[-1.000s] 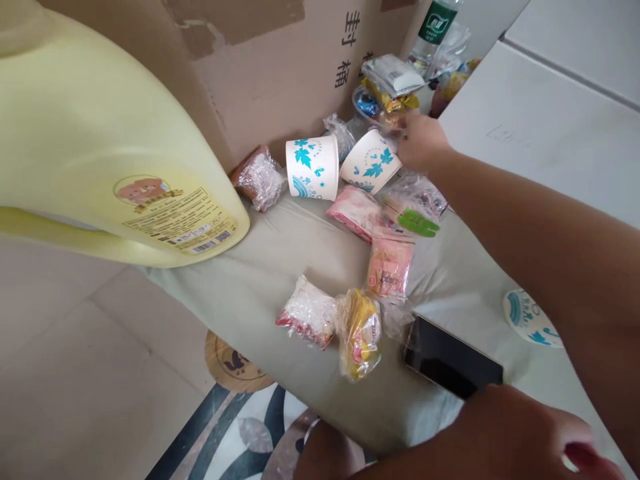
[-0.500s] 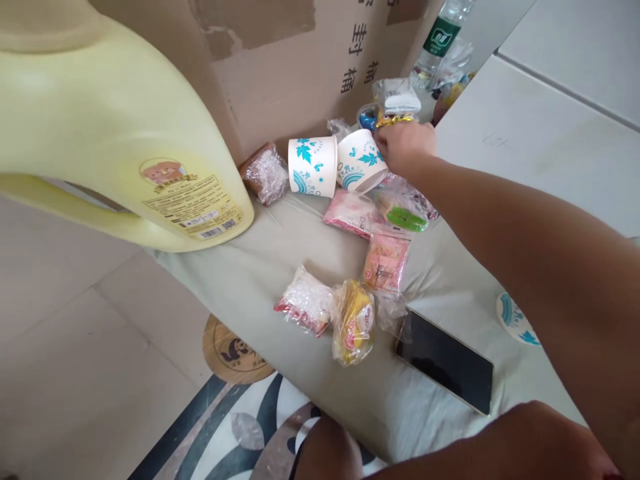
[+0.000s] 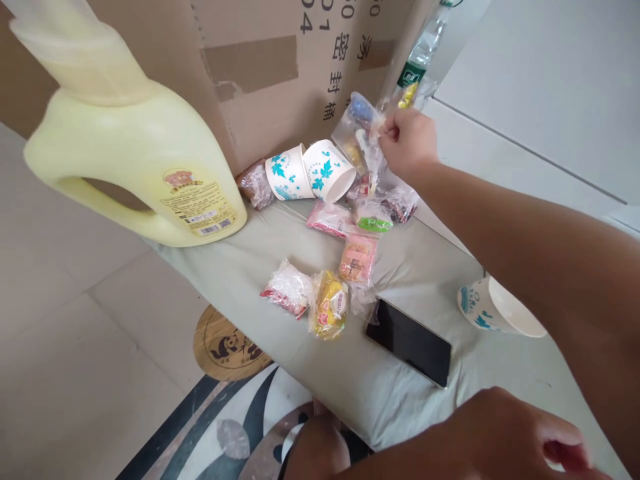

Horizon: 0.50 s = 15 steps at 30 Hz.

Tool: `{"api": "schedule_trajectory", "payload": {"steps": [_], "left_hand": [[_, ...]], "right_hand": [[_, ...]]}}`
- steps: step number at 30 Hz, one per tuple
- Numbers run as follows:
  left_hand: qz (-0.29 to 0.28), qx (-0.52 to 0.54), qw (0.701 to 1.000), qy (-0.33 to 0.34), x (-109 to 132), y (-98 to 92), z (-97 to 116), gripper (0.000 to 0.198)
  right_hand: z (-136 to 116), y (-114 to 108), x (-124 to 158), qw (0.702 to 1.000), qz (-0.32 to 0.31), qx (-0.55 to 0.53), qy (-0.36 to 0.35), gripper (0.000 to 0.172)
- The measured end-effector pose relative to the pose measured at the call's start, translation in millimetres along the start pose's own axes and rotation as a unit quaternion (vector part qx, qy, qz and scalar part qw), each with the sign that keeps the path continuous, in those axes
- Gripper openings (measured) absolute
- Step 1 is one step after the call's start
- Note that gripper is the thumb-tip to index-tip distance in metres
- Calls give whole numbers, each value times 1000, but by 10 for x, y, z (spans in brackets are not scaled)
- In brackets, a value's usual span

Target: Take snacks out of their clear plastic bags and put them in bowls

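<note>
My right hand (image 3: 410, 140) pinches the edge of a clear plastic packet (image 3: 363, 133) with blue and yellow bits showing in it. It is held up beside two tilted white paper cups (image 3: 330, 172) (image 3: 289, 175) with blue leaf prints. My left hand (image 3: 530, 427) is at the lower right, its fingers curled; what they hold, if anything, is hidden. Wrapped snacks lie on the pale cloth: a pink packet (image 3: 358, 259), a green one (image 3: 375, 223), a yellow one (image 3: 330, 308) and a red-white one (image 3: 287, 288).
A black phone (image 3: 411, 341) lies on the cloth, left of another paper cup (image 3: 500, 310). A large yellow jug (image 3: 135, 153) stands at the left, before a cardboard box (image 3: 260, 73). A clear bottle (image 3: 423, 50) is at the back. A round wooden piece (image 3: 227, 343) sits below the cloth's edge.
My right hand has raised the clear packet from among the things behind the cups. More of my left hand shows. The view has shifted, uncovering more of the cup at right.
</note>
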<state>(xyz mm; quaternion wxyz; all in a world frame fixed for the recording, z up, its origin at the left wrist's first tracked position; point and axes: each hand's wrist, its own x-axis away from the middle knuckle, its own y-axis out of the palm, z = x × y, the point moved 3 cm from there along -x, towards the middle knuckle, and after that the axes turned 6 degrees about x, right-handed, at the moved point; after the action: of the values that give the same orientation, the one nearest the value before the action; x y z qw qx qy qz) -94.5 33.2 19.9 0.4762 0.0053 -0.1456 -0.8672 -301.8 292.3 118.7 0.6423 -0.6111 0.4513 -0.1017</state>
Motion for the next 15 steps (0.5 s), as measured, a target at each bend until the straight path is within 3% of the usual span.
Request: {"api": "schedule_trajectory", "payload": {"steps": [4, 8, 12, 15], "left_hand": [[-8, -39, 999, 0, -122, 138, 5, 29], [-13, -76, 996, 35, -256, 322, 16, 25], [-29, -204, 977, 58, -379, 506, 5, 23], [-40, -280, 957, 58, -427, 619, -32, 22]], "right_hand": [[191, -222, 316, 994, -3, -106, 31, 3], [556, -292, 668, 952, -30, -274, 133, 16], [930, -292, 874, 939, -45, -287, 182, 27], [1142, -421, 940, 923, -34, -320, 211, 28]]}}
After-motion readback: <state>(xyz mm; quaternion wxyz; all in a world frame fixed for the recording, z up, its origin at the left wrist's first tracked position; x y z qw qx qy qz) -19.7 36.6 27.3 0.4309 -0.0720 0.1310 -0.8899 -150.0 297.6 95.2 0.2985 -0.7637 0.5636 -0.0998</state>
